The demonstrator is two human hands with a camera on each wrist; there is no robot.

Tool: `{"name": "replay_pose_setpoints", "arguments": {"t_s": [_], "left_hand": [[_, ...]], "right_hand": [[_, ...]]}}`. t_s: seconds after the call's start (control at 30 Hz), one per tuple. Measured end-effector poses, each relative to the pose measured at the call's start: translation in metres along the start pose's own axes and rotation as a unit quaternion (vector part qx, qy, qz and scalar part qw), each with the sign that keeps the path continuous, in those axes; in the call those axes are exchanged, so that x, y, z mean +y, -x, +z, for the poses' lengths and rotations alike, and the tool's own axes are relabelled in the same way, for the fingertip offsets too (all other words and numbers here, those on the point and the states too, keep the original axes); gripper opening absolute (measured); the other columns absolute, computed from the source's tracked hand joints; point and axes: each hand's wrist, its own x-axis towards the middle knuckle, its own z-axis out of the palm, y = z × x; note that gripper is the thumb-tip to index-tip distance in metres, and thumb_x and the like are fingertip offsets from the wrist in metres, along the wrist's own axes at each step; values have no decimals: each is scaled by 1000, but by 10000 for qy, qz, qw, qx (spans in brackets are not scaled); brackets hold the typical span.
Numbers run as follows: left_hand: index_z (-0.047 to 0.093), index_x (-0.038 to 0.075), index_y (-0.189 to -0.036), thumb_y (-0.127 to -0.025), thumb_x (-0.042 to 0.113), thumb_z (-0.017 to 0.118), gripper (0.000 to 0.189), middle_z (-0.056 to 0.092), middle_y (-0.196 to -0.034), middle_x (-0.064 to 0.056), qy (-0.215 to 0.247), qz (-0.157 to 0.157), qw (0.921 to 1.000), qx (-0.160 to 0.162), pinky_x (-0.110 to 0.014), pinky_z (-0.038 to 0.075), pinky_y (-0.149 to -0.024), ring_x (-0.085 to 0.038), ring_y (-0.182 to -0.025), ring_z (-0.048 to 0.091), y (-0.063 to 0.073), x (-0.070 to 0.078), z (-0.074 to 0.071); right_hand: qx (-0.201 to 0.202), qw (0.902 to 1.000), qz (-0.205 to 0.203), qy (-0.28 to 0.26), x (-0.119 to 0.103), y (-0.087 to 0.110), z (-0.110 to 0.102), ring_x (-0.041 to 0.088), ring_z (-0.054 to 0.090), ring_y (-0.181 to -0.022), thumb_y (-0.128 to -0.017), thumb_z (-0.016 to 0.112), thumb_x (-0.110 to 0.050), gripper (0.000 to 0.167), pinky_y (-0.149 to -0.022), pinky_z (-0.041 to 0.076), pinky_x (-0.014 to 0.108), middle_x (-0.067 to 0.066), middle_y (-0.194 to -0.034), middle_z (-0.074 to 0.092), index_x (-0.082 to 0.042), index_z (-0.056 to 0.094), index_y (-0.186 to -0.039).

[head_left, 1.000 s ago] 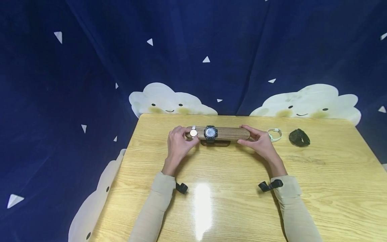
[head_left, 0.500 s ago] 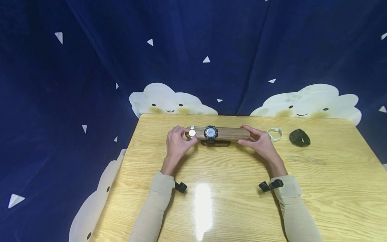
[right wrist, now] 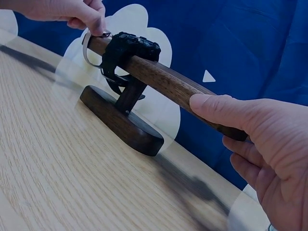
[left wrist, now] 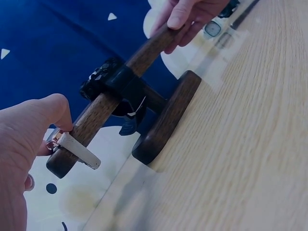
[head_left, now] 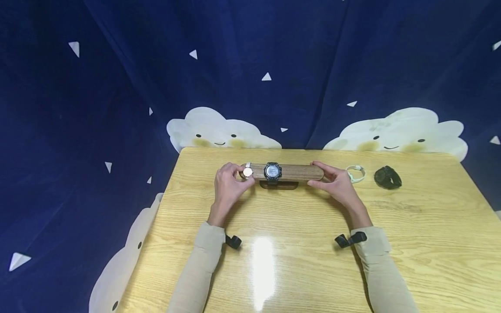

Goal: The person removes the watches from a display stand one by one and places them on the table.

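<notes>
A dark wooden T-shaped watch stand [head_left: 299, 172] stands on the table with its bar lying left to right. Near the bar's left end hangs a white-strapped watch [head_left: 248, 172] with a round face, and my left hand [head_left: 228, 186] pinches it between thumb and fingers. Beside it, left of the bar's middle, a bulky black watch [head_left: 272, 171] is strapped round the bar. My right hand [head_left: 335, 182] grips the bar's right end, thumb on the near side. In the left wrist view the white strap [left wrist: 81, 150] loops over the bar, and the stand's base [left wrist: 166, 118] rests on the wood.
On the wooden table [head_left: 297, 261], to the right of my right hand, lie a pale mint watch [head_left: 352, 178] and another black watch [head_left: 386, 177]. A dark blue curtain [head_left: 242, 78] with clouds hangs behind the table's back edge and along its left side.
My left hand and the white-strapped watch have shifted slightly left along the bar, towards its end. My right hand, the stand and the black watch have stayed put.
</notes>
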Motion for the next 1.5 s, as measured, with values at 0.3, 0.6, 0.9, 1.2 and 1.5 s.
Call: {"name": "replay_pose_setpoints", "arguments": {"t_s": [0.3,0.6,0.9,1.2,1.5], "left_hand": [[78,5,-91,-74,29,88,31,65,-74,-14,81,4,10000,19,-35,43,-65,-20,-66,49,0,-2,-1],[77,3,-91,-73,25,88,31,64,-75,-17,164,15,9998,66,-33,40,-59,-20,-64,47,-2,-5,-3],[78,3,-93,-75,25,85,29,63,-74,-19,198,-93,9998,16,-32,38,-56,-20,-63,46,-3,-6,-7],[79,4,-94,-74,24,86,29,56,-71,-5,204,-265,9994,86,-28,38,-55,-16,-62,43,-3,-9,-10],[78,5,-92,-74,25,85,28,61,-76,-18,231,-341,9991,129,-31,39,-54,-17,-63,44,-5,-14,-13]], "right_hand": [[-55,9999,-1,103,-2,1,0,23,58,-136,-86,86,-6,66,-100,53,19,21,-148,59,-6,60,-147],[-42,9999,50,129,-2,0,0,23,60,-134,-86,87,-8,67,-98,55,20,21,-148,59,-5,60,-147],[43,9999,109,108,0,-1,0,18,61,-132,-84,89,-10,67,-99,55,22,16,-147,61,-6,61,-145],[1,9998,139,144,0,-1,0,18,61,-132,-86,88,-11,66,-97,56,22,17,-147,61,-7,61,-146],[-36,9999,37,90,-1,-1,0,20,60,-134,-86,87,-8,69,-98,55,20,21,-147,59,0,57,-147]]}}
